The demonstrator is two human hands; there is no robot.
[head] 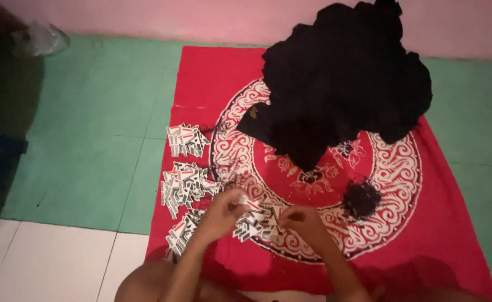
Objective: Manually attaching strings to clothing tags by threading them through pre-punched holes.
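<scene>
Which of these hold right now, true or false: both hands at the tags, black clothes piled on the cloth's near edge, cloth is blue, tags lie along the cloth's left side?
1. Both the left hand and the right hand are at the small printed tags. True.
2. The black clothes pile sits at the near edge. False: it lies at the far end.
3. The cloth is blue. False: it is red with a white pattern.
4. More tag heaps lie along the cloth's left side. True.
</scene>
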